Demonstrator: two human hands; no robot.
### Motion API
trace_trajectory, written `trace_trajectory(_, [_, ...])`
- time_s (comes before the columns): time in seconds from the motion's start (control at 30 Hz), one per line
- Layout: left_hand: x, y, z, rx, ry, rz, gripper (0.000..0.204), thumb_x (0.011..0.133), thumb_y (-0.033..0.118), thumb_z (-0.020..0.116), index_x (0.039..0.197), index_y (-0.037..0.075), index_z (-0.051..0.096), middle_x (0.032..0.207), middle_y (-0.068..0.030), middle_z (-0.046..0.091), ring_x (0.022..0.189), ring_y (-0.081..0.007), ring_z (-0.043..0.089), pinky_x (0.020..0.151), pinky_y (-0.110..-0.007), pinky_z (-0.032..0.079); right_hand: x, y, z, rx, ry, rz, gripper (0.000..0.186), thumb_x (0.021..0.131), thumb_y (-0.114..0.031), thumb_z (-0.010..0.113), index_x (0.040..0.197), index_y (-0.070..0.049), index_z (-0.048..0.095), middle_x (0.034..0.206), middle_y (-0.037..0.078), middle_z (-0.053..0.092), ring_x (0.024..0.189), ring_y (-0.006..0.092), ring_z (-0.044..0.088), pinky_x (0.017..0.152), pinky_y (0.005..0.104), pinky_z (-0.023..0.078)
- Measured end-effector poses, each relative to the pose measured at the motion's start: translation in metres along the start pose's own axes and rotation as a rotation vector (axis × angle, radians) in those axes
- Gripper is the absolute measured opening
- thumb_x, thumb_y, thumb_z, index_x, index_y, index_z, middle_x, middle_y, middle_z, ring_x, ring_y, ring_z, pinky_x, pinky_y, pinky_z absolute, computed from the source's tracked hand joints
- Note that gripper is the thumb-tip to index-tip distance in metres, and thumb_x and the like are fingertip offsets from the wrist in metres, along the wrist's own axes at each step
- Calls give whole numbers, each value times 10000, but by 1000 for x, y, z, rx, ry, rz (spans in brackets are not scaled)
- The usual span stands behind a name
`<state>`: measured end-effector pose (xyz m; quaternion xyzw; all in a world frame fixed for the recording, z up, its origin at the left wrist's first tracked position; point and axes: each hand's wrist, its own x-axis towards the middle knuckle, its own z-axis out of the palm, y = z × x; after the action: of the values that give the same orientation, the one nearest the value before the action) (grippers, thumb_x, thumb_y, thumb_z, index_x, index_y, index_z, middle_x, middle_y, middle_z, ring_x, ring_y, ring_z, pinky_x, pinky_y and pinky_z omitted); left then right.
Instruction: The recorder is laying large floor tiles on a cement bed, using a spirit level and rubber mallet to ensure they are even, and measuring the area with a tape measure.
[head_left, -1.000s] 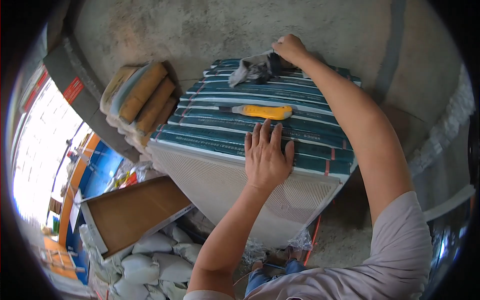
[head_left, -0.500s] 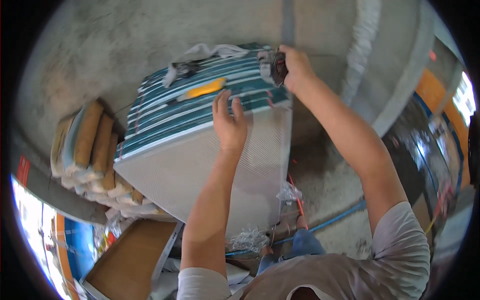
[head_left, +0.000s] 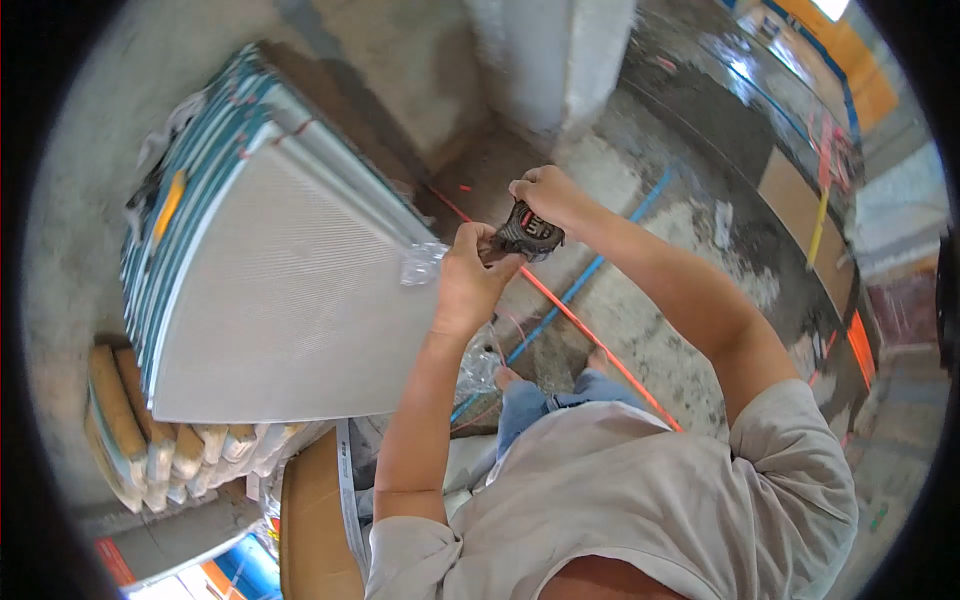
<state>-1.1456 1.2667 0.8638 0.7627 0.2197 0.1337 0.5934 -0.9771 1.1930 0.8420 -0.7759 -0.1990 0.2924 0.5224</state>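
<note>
A black tape measure (head_left: 530,235) is held in front of my body, above the floor and just right of a stack of panels (head_left: 290,300). My right hand (head_left: 556,198) grips its case from the far right side. On its left end are the thumb and fingers of my left hand (head_left: 468,282), closed there; whether they pinch the blade tip is too small to see. The panels have a pale ribbed face and green-and-white striped edges. A yellow-handled knife (head_left: 170,205) lies on those edges at the far left, near a grey cloth (head_left: 180,125).
Filled sacks (head_left: 125,420) are piled left of the panels, with a cardboard box (head_left: 318,515) nearer me. An orange hose (head_left: 585,325) and a blue hose (head_left: 650,200) cross the floor by my feet. Clear plastic wrap (head_left: 425,262) hangs at the stack's corner. A concrete column (head_left: 540,70) stands ahead.
My view has turned right, so the stack sits farther left. Both hands have come off the stack and together; my left hand, formerly open over the panels, now grips the tape measure too.
</note>
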Motion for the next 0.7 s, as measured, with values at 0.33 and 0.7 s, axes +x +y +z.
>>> trace_trajectory(0.33, [24,17,92,-603,23,-133,96,850,-28,582,861,21,500,814,-89,610,725,-201,661,611,-293,603,-57,213,-240,391,362,714,180,848,-118,497,780,-26,636,724,111,651,601,198,655,487,385,520])
trace_trajectory(0.7, [47,36,158,-272,-141,-241,218,805,46,617,993,-28,538,825,-58,530,672,-128,552,571,-274,533,-220,250,-245,538,-4,625,352,839,-471,597,990,-164,680,926,-7,637,784,102,594,627,298,489])
